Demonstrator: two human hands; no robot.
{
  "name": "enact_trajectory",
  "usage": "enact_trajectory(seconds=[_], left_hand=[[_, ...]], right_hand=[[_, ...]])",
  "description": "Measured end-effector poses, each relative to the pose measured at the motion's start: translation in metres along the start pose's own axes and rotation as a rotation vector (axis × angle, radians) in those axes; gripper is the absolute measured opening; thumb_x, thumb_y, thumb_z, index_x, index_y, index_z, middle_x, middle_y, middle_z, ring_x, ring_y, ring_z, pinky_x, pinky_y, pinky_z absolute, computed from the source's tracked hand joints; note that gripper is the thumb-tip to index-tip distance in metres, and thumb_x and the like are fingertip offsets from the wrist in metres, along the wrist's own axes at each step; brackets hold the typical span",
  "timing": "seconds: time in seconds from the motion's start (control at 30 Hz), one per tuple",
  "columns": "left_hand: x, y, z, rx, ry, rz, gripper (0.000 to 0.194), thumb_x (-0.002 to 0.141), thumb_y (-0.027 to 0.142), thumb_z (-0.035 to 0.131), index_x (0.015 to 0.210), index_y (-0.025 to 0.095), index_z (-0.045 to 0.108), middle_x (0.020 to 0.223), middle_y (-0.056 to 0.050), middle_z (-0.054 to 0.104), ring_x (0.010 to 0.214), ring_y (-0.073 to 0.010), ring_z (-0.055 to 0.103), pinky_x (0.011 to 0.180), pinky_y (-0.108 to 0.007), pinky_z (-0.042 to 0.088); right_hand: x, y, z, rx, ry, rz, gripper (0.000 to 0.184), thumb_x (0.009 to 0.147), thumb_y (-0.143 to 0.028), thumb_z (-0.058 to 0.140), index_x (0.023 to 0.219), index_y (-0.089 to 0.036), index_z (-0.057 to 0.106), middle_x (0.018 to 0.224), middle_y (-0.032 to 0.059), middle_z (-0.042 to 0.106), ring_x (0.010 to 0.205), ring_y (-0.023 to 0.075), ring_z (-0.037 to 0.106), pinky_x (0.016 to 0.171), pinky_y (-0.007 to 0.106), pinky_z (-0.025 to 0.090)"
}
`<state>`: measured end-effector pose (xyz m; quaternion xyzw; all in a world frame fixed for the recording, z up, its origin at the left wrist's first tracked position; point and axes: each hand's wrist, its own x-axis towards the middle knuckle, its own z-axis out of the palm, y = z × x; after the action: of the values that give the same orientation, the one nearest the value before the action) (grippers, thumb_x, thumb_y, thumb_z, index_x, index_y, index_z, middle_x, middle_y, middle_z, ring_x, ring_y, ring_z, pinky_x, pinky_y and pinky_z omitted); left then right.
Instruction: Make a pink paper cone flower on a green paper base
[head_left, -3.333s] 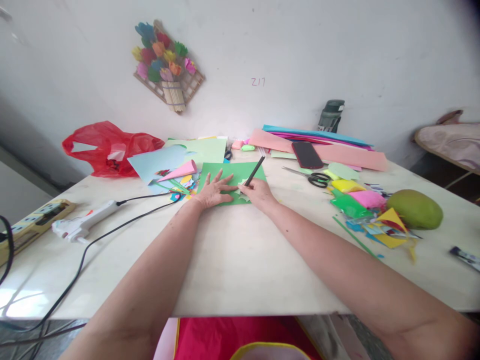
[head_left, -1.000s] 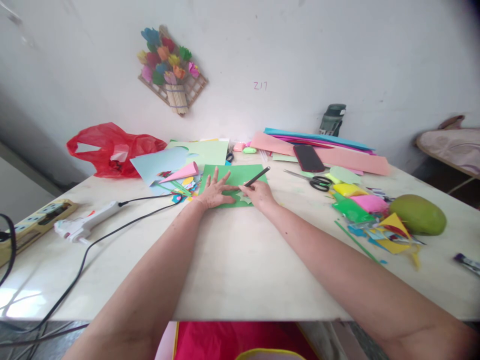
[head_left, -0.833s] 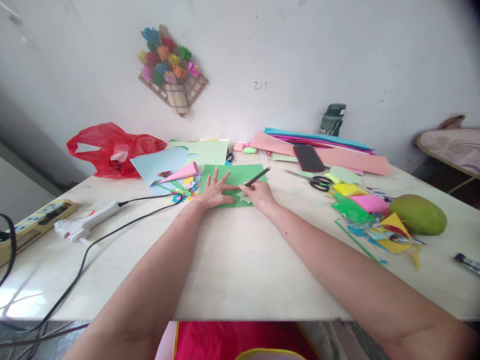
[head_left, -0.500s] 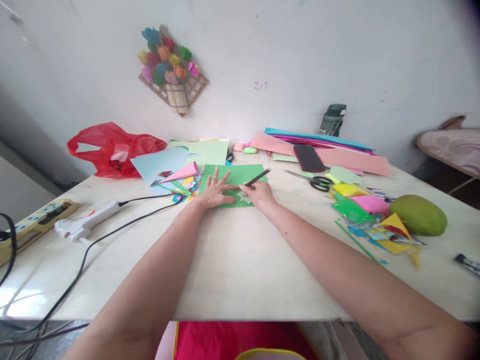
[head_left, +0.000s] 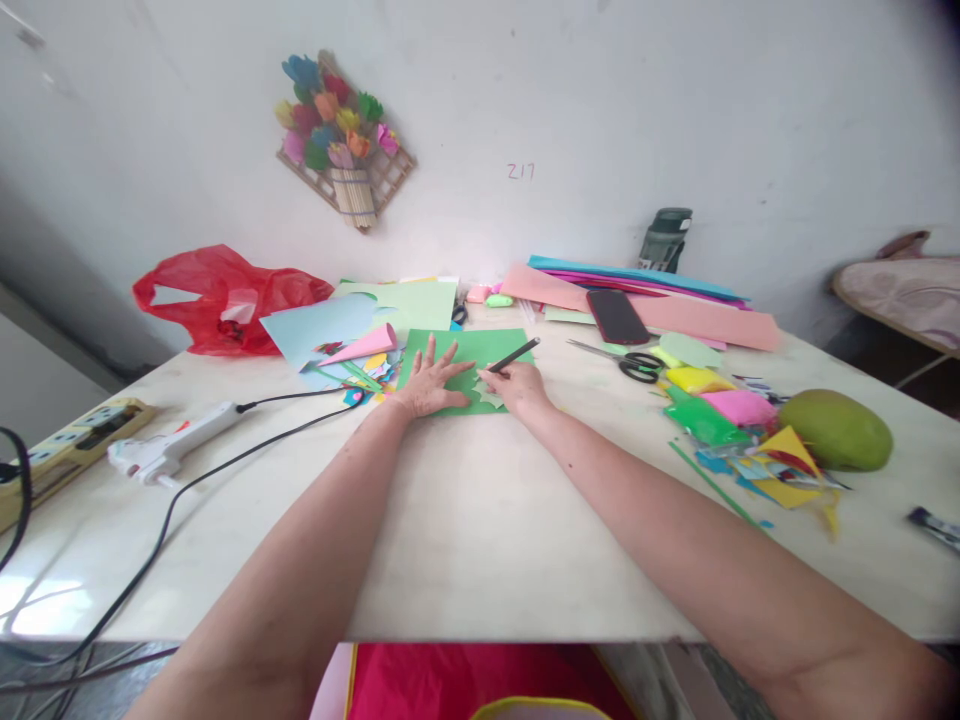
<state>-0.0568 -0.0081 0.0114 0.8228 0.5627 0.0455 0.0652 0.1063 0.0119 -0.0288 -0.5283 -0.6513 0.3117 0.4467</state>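
Note:
A green sheet of paper (head_left: 487, 345) lies flat on the table in front of me. My left hand (head_left: 431, 388) rests on its left part with the fingers spread. In my right hand (head_left: 520, 387) is a dark pencil (head_left: 514, 356), tilted up to the right, its tip low near the sheet's middle. A pale green paper cutout with a jagged edge (head_left: 490, 398) lies on the sheet between the hands, partly covered by my right hand.
Left are paper scraps (head_left: 375, 375), a pink paper cone (head_left: 371, 343), a corded glue gun (head_left: 176, 442) and a power strip (head_left: 75, 445). On the right lie scissors (head_left: 637, 366), a phone (head_left: 618, 317), clay packets (head_left: 709, 415) and a green mango-like fruit (head_left: 836, 430).
The fingertips of my left hand have shifted slightly left, away from the pencil tip. The pencil in my right hand has moved very slightly.

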Motion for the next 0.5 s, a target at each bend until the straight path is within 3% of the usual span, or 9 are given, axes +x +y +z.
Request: enact_trajectory(seconds=[0.23,0.5], left_hand=[[0.0011,-0.0018,0.0024,-0.051,0.019,0.005,0.065,0.068,0.049,0.054,0.127,0.028,0.040,0.147,0.000,0.010,0.130,-0.0293,-0.015,0.104,-0.049,-0.004],[-0.0035,-0.0049,0.0047,-0.120,0.150,0.027,0.042,0.063,0.044,0.062,0.098,0.022,0.057,0.147,0.000,0.009,0.131,-0.0291,-0.012,0.105,-0.051,-0.002]], right_hand=[[0.0011,0.0015,0.0005,0.022,0.004,-0.007,0.019,0.071,-0.033,0.062,0.073,-0.014,0.067,0.063,0.0043,0.067,0.058,0.0146,0.065,0.050,0.018,0.047],[-0.0005,-0.0034,-0.0004,0.004,0.013,0.032,0.019,0.070,-0.033,0.062,0.074,-0.015,0.067,0.063,0.0034,0.067,0.058,0.0131,0.065,0.050,0.017,0.047]])
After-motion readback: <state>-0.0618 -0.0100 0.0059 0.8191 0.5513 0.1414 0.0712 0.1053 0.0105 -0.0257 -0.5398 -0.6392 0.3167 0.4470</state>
